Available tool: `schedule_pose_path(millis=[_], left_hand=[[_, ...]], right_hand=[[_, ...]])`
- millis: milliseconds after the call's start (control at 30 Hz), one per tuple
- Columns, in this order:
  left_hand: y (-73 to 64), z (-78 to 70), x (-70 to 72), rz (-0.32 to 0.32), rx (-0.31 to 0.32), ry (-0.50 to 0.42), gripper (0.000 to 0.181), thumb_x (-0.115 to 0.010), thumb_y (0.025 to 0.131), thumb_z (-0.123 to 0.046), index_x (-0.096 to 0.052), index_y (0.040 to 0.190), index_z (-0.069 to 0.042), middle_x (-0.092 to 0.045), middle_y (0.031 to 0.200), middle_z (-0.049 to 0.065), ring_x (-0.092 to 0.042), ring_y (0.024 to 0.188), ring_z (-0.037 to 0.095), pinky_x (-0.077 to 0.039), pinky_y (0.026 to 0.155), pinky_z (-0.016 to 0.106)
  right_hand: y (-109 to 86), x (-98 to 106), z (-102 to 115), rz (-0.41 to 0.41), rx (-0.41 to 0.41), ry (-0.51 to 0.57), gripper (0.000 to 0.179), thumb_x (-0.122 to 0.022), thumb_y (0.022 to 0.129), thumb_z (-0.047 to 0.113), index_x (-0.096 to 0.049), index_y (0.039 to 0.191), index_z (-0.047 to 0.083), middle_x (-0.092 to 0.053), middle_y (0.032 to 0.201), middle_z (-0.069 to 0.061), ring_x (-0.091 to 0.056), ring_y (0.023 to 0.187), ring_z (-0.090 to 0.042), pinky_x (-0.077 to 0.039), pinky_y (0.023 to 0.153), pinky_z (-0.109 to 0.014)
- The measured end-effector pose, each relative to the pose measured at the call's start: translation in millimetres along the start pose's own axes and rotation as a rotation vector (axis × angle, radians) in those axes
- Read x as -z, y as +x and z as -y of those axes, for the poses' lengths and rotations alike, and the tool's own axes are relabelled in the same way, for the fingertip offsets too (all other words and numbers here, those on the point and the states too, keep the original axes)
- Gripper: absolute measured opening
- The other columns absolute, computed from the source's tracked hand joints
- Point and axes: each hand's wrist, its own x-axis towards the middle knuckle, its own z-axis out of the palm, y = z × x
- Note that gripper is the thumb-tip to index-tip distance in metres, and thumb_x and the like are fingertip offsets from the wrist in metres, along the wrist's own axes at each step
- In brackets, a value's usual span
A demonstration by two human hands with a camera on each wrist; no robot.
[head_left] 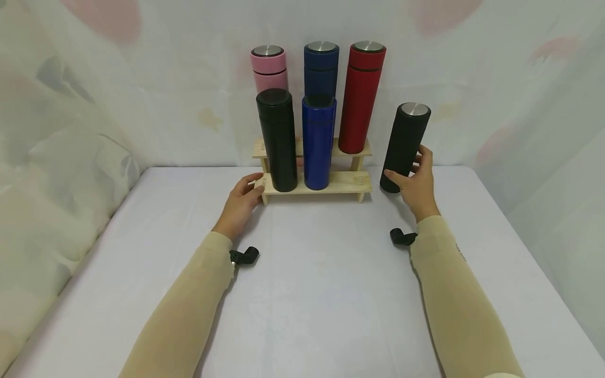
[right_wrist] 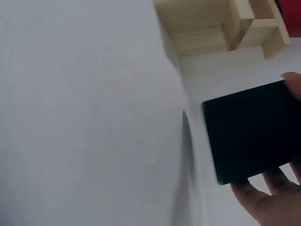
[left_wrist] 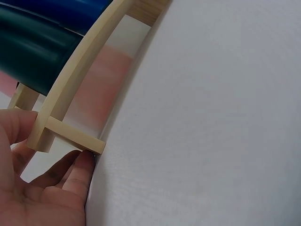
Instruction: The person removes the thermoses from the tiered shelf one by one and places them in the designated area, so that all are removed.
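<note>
Silver-topped black flask [head_left: 405,142] is gripped low by the right hand [head_left: 418,186], beside the wooden rack [head_left: 342,181] and seemingly just off the table [head_left: 321,283]. The left hand [head_left: 241,205] pinches the rack's end, probably steadying it; its higher back tier [head_left: 259,150] raises the red flask [head_left: 362,105].

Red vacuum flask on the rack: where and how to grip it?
Likely best around the middle of the red vacuum flask, below its lid, from front right: it stands upright, a straight cylinder with no flask before it; the navy flask flanks its left.
</note>
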Motion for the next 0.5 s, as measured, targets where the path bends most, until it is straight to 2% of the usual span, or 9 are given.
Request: schedule_pose_path(millis=[233,500], left_hand=[[2.4,3.4,0.4,-0.007,-0.021,-0.005,0.050,-0.064,0.112,-0.025,-0.054,0.160,-0.017,-0.047,0.158,0.021,-0.056,0.136,0.030,-0.045,0.117,0.043],[0.8,3.4,0.7,-0.009,-0.025,-0.011,0.049,-0.063,0.112,-0.024,-0.055,0.159,-0.016,-0.050,0.155,0.020,-0.057,0.135,0.030,-0.045,0.116,0.043]], right_hand=[[1.9,-1,-10,0.020,0.004,0.021,0.096,-0.086,0.095,0.014,-0.025,0.168,0.026,-0.040,0.158,-0.011,-0.047,0.135,-0.027,-0.049,0.105,-0.045],[2.3,0,-21,0.048,-0.060,0.085,0.098,-0.085,0.097,0.018,-0.020,0.170,0.027,-0.038,0.159,-0.011,-0.048,0.138,-0.027,-0.046,0.109,-0.041]])
